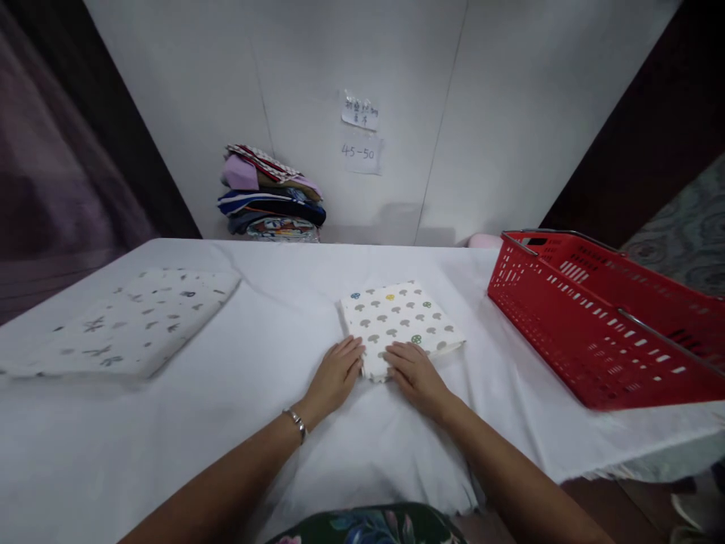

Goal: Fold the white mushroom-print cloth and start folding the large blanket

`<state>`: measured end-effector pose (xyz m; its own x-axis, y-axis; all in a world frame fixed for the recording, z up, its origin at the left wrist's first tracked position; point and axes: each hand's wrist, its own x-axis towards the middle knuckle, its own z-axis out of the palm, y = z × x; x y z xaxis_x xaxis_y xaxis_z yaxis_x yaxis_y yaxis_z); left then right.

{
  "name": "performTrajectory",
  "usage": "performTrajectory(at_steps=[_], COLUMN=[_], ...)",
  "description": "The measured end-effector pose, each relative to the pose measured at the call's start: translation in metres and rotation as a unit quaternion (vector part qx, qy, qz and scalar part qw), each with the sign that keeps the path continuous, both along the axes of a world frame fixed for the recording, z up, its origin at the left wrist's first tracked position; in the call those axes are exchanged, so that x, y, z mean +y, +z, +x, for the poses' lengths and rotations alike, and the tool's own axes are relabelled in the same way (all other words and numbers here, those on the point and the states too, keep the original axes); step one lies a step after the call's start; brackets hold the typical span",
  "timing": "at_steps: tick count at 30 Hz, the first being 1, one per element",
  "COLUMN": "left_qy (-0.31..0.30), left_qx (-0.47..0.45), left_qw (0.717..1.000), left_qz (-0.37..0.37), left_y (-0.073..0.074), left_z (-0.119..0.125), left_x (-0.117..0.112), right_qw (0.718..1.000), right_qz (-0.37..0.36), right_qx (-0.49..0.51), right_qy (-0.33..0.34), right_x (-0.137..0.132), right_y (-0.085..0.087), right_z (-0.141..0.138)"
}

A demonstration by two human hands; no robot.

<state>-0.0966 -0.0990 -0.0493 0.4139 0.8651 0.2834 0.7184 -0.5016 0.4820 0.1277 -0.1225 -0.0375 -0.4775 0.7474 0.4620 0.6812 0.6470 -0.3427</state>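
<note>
A folded white cloth (396, 317) printed with grey mushroom shapes and a few blue, yellow and green ones lies flat in front of me. My left hand (335, 374) rests at its near left corner, palm down, fingertips touching the edge. On the near side, my right hand (418, 378) lies with its fingers flat on the fabric. Neither hand grips anything. To the left is another folded white cloth (152, 317) with small grey prints, apart from both hands.
A white sheet (272, 317) covers the table. At the right edge stands a red perforated basket (566, 317) with metal handles. Behind the table's far edge rises a stack of folded fabrics (272, 196). Two paper notes (361, 155) are stuck to the wall.
</note>
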Motion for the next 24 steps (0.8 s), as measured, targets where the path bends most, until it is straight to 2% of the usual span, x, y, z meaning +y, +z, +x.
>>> performTrajectory(at_steps=[3,5,10,15,19,24], left_qy=[0.075,0.101,0.072,0.108,0.106,0.091], left_qx=[-0.081,-0.107,-0.125,-0.198,-0.243,-0.240], left_qw=[0.994,0.989,0.986,0.961,0.948,0.951], left_qz=[-0.006,-0.021,-0.082,-0.157,-0.178,-0.173], left_y=[-0.001,0.001,0.010,0.016,0.016,0.015], left_z=[-0.007,-0.008,0.003,0.012,0.015,0.019], left_x=[-0.004,-0.006,-0.017,-0.028,-0.035,-0.040], right_qw=[1.000,1.000,1.000,1.000,1.000,1.000], right_qz=[0.002,0.001,0.001,0.006,0.019,0.026], right_qx=[0.008,0.002,-0.010,0.002,0.014,0.010], right_qy=[0.001,0.009,0.012,0.007,0.005,0.005], right_x=[-0.001,-0.001,0.001,0.000,-0.003,-0.004], right_y=[0.000,0.000,0.000,-0.004,-0.007,-0.009], right_z=[-0.001,-0.006,-0.018,-0.019,-0.019,-0.020])
